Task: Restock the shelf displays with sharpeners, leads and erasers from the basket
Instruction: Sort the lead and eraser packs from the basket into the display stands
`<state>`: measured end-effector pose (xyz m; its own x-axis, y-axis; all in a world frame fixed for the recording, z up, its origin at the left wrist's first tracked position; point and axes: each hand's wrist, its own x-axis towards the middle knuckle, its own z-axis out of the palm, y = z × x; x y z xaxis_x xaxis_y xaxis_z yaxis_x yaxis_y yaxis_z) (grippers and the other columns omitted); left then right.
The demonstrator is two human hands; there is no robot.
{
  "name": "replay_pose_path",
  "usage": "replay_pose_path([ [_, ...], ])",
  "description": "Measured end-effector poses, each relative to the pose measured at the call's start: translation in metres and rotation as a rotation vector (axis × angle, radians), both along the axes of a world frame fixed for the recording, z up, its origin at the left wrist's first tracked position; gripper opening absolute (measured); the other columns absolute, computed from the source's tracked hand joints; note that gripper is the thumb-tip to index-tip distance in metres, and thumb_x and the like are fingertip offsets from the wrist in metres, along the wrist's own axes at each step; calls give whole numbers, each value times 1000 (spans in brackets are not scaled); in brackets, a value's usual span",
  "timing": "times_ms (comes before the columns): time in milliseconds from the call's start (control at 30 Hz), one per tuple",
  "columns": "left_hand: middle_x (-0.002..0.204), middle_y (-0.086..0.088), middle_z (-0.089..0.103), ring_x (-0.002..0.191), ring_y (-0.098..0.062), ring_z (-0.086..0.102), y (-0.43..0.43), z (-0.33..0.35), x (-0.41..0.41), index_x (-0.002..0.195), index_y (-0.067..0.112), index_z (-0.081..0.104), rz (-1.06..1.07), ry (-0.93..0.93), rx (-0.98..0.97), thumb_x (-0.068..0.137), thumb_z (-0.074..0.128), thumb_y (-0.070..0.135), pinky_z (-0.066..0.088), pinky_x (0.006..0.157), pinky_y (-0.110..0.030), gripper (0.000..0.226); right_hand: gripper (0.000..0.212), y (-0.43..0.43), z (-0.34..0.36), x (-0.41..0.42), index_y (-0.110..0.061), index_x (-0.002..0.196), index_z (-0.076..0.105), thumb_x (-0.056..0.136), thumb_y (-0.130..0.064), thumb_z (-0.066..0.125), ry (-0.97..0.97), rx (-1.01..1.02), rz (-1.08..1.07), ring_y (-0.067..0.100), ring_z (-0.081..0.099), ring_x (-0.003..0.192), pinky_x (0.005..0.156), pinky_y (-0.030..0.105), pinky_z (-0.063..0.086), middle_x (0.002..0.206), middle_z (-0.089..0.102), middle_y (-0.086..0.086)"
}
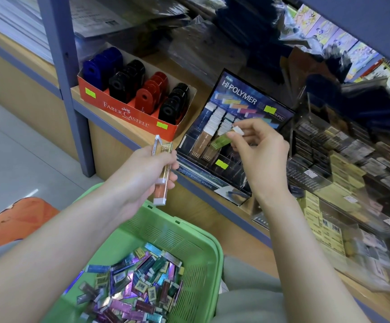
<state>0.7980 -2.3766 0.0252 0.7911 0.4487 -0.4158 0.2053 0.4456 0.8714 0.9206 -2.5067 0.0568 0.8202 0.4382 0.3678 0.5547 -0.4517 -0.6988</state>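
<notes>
Pinching 1 green eraser [220,141] with the right hand [259,150], tilted toward a free slot in the display [247,99], left hand [147,171] clamped round spare erasers [162,169] above the basket [212,248], seemingly kept ready to slot next.

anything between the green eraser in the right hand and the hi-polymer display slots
Nothing visible does. The right hand pinches the slim green foil-wrapped eraser directly over the black Hi-Polymer cardboard display, beside the brown erasers standing in it.

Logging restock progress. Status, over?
Left hand grips slim erasers. Right hand pinches green eraser at Hi-Polymer display. Basket holds plenty more. Nothing in the way.
</notes>
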Motion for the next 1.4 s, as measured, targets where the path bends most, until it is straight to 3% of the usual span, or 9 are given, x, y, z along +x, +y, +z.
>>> replay_pose_path([
  [167,82,-4,56,66,-12,55,-1,0,2,109,9,56,2,-20,-18,94,53,11,52,58,-20,15,12,0,2,4,-25,89,60,87,-15,67,-39,-137,47,5,57,68,66,9,47,74,58,-14],
  [333,82,-8,56,70,-15,57,-2,1,1,106,3,54,16,-46,-166,94,51,7,55,64,-26,13,15,4,0,9,-20,95,63,84,-14,70,-167,-209,54,-1,51,70,68,6,44,87,52,-7],
  [467,79,-11,56,71,-19,61,-1,4,2,93,0,53,102,-63,-285,93,50,1,59,62,-27,3,21,10,-9,10,-17,99,64,80,-14,75,-155,-235,59,2,51,71,70,13,46,85,56,-7],
  [633,88,-14,60,84,-25,69,3,2,0,96,2,51,172,-48,-301,94,50,-1,54,82,-38,4,13,10,-20,6,-11,99,67,86,-14,69,-298,-280,38,16,55,83,73,38,52,95,56,-1],
  [733,87,-12,60,89,-26,69,4,2,0,96,0,50,216,-50,-320,95,47,-2,52,86,-37,3,11,7,-17,-5,-11,101,66,94,-17,59,-329,-189,27,9,50,80,71,27,49,95,49,-4],
  [933,83,-13,58,84,-24,69,7,6,0,89,-2,48,312,-111,-406,96,45,-3,54,79,-34,8,39,10,-12,-52,-20,76,66,89,-53,50,215,-326,286,5,51,55,53,20,41,61,59,-7],
  [1033,86,-13,61,83,-20,71,7,7,-1,90,-3,50,296,-130,-386,96,45,-2,55,67,-28,8,27,18,-26,-63,-20,80,72,88,-43,62,292,-365,351,-2,56,62,61,14,44,68,66,-9],
  [1200,92,-15,67,94,-24,68,6,10,-4,94,-1,53,239,-130,-356,95,46,0,53,86,-34,8,15,16,-27,-62,-16,84,64,92,-28,60,425,-144,259,14,69,70,71,39,59,74,69,0],
  [1400,101,-9,65,81,-14,71,5,5,-9,118,8,51,80,-50,-36,95,51,5,59,73,-28,23,8,8,-6,-38,-13,86,62,93,-15,59,327,251,114,8,66,71,71,30,58,70,65,-7],
])
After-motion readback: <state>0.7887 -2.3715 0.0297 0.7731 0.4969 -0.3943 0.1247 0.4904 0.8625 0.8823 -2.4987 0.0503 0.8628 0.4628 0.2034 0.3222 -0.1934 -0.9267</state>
